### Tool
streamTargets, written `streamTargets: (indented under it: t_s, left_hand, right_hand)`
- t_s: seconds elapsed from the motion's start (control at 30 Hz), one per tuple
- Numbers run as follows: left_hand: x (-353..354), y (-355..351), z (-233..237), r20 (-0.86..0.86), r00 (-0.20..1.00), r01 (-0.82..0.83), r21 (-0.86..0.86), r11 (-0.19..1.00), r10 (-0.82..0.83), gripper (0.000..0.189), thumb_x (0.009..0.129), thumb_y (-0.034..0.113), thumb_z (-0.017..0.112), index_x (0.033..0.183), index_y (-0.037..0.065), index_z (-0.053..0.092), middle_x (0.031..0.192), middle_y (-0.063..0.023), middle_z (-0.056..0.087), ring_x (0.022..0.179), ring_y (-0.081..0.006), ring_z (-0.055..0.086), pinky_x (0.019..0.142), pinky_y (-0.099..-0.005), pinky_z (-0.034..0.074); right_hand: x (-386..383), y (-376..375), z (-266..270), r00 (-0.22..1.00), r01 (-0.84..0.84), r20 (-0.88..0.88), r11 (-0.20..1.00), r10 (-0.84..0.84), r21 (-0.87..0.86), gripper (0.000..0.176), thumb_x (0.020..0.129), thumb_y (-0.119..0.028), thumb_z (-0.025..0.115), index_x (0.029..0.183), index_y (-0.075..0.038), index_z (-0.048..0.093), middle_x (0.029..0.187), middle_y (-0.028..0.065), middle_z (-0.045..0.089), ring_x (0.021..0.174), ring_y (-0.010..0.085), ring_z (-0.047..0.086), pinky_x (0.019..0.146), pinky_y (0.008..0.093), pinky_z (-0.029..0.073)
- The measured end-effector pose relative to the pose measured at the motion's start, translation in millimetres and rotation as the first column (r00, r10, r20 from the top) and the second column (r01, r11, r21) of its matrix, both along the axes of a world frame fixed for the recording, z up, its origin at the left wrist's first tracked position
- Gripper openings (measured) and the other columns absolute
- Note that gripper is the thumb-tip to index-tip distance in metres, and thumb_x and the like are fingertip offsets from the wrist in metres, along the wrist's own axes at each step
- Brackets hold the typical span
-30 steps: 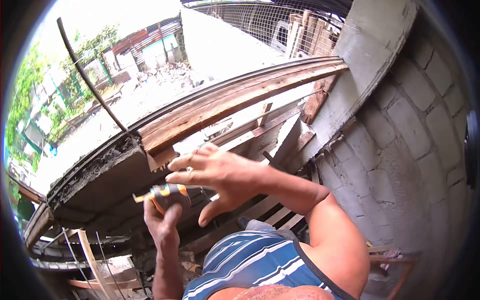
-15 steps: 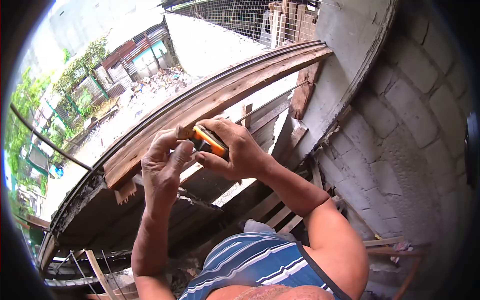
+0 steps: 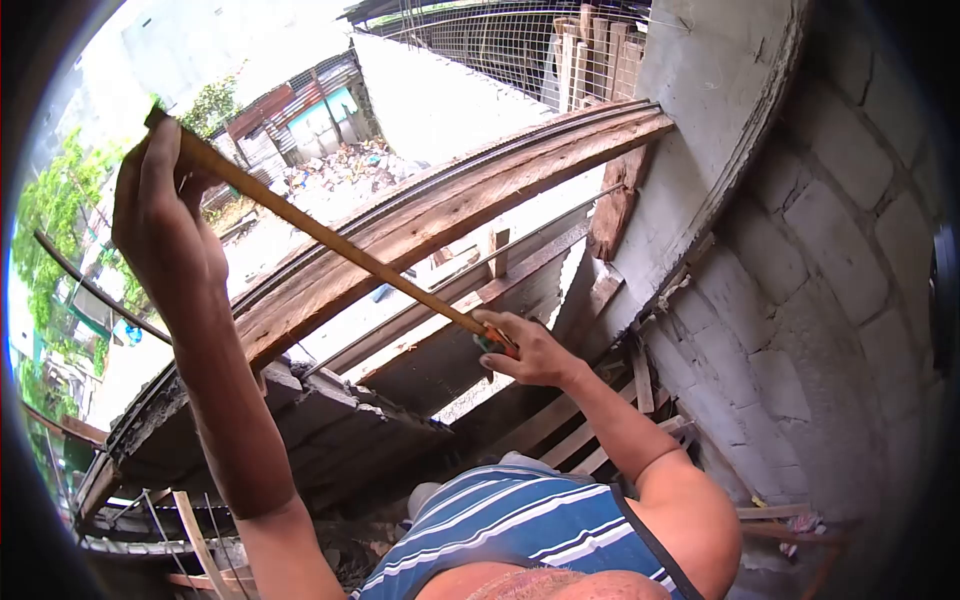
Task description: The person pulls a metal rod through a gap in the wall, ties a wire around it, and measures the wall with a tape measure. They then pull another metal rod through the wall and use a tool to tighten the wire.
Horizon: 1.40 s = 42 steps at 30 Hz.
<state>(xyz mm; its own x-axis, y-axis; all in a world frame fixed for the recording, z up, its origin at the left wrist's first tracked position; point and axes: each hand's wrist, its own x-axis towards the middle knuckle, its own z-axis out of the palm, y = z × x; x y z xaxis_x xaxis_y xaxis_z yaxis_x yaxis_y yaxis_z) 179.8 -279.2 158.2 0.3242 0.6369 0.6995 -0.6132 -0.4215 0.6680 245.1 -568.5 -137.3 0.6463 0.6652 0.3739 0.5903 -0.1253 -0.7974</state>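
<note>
A yellow tape measure blade [image 3: 340,243] stretches slantwise between my two hands, crossing in front of a wooden beam [image 3: 450,222]. My left hand [image 3: 170,205], raised at the upper left, pinches the blade close to its free end. Lower down and to the right, my right hand [image 3: 532,352] is wrapped round the orange and dark tape measure case [image 3: 497,343]. The fingers cover much of the case. Behind the blade, the beam spans the opening in the wall, with dark bars lying along its upper edge.
A concrete column [image 3: 690,130] stands at the beam's right end, beside a block wall [image 3: 800,330]. Broken blocks [image 3: 310,390] and planks [image 3: 570,440] lie below. A bent rod [image 3: 95,285] sticks out at the left. Beyond are wire mesh [image 3: 480,40] and a rubble heap [image 3: 335,170].
My left hand has moved up and left with the tape end, drawing out a long stretch of blade. My right hand has shifted down and right with the case.
</note>
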Motion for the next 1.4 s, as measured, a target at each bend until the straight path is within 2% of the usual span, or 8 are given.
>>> streamTargets:
  t_s: [0.27, 0.37, 0.53, 0.63, 0.8, 0.83, 0.93, 1.4]
  left_hand:
    - [27.6, -16.8, -27.9, -0.472, 0.859, 0.381, 0.324, 0.866, -0.201, 0.024, 0.099, 0.02, 0.054, 0.098, 0.002, 0.071, 0.084, -0.0077, 0.071, 0.069, -0.0128, 0.064, 0.062, -0.0292, 0.051]
    - [26.6, -36.7, -27.5, -0.563, 0.766, 0.554, 0.334, 0.762, -0.31, 0.021, 0.096, 0.016, 0.062, 0.098, -0.002, 0.072, 0.081, -0.0086, 0.071, 0.074, -0.0137, 0.063, 0.068, -0.0311, 0.051]
    - [42.6, -41.4, 21.7, -0.468, 0.872, 0.398, 0.502, 0.767, -0.146, 0.028, 0.096, 0.022, 0.056, 0.086, -0.003, 0.066, 0.07, -0.0083, 0.065, 0.062, -0.0127, 0.061, 0.059, -0.029, 0.049]
    - [78.4, -35.1, 61.5, -0.18, 0.977, 0.212, 0.77, 0.602, -0.113, 0.029, 0.095, 0.021, 0.056, 0.083, -0.003, 0.065, 0.066, -0.0089, 0.064, 0.057, -0.0138, 0.062, 0.056, -0.0302, 0.049]
    - [137.1, -71.8, 132.1, -0.173, 0.982, 0.174, 0.707, 0.685, -0.071, 0.029, 0.094, 0.02, 0.055, 0.079, -0.004, 0.064, 0.067, -0.0099, 0.065, 0.053, -0.0154, 0.06, 0.052, -0.0311, 0.048]
    - [138.8, -85.4, 139.6, -0.246, 0.966, 0.219, 0.634, 0.741, -0.076, 0.029, 0.089, 0.02, 0.056, 0.081, -0.004, 0.068, 0.071, -0.0203, 0.067, 0.071, -0.0304, 0.068, 0.072, -0.042, 0.053]
    - [177.8, -109.2, 150.5, -0.252, 0.956, 0.282, 0.655, 0.701, -0.148, 0.028, 0.088, 0.018, 0.055, 0.078, -0.005, 0.067, 0.064, -0.0169, 0.065, 0.06, -0.0238, 0.066, 0.065, -0.0386, 0.054]
    - [270.3, -125.2, 208.5, -0.302, 0.951, 0.258, 0.64, 0.724, -0.072, 0.025, 0.09, 0.021, 0.062, 0.099, -0.002, 0.07, 0.084, -0.0108, 0.072, 0.062, -0.0158, 0.067, 0.053, -0.0285, 0.053]
  right_hand:
    - [-20.4, 32.7, -41.4, 0.974, 0.199, -0.149, 0.954, -0.169, 0.223, 0.032, 0.093, -0.012, 0.066, 0.121, 0.0, 0.06, 0.1, 0.0077, 0.063, 0.088, 0.0139, 0.061, 0.074, 0.028, 0.05]
    - [-22.7, 49.1, -23.7, 0.89, 0.212, -0.455, 0.918, -0.039, 0.336, 0.037, 0.094, -0.013, 0.065, 0.127, 0.002, 0.059, 0.1, 0.0046, 0.064, 0.081, 0.0066, 0.058, 0.07, 0.0233, 0.049]
    - [-22.6, 64.5, 11.2, 0.949, 0.148, -0.314, 0.875, 0.005, 0.462, 0.049, 0.095, -0.015, 0.066, 0.138, 0.001, 0.051, 0.106, 0.0028, 0.063, 0.081, 0.0049, 0.055, 0.068, 0.0209, 0.048]
    - [-11.0, 60.5, 2.7, 0.961, 0.192, -0.262, 0.887, -0.084, 0.421, 0.05, 0.095, -0.015, 0.067, 0.139, -0.001, 0.051, 0.106, 0.0024, 0.062, 0.08, 0.0041, 0.055, 0.066, 0.0205, 0.048]
    - [22.5, 22.0, -82.0, 0.911, 0.26, -0.394, 0.909, -0.119, 0.326, 0.046, 0.095, -0.014, 0.067, 0.138, -0.007, 0.054, 0.097, 0.0006, 0.059, 0.077, 0.0053, 0.057, 0.064, 0.0233, 0.05]
    - [31.8, 13.1, -97.9, 0.912, 0.251, -0.396, 0.91, -0.108, 0.329, 0.046, 0.095, -0.014, 0.067, 0.138, -0.007, 0.054, 0.097, 0.0006, 0.059, 0.077, 0.0053, 0.057, 0.064, 0.0233, 0.05]
    - [62.9, -11.8, -128.5, 0.89, 0.378, -0.38, 0.873, -0.251, 0.308, 0.037, 0.093, -0.015, 0.067, 0.129, -0.006, 0.061, 0.096, 0.0019, 0.058, 0.075, 0.0073, 0.058, 0.063, 0.0253, 0.05]
    - [136.2, -54.8, -63.1, 0.91, 0.337, -0.335, 0.904, -0.243, 0.263, 0.032, 0.093, -0.015, 0.064, 0.124, -0.006, 0.063, 0.09, 0.0094, 0.065, 0.081, 0.0156, 0.063, 0.072, 0.0318, 0.051]
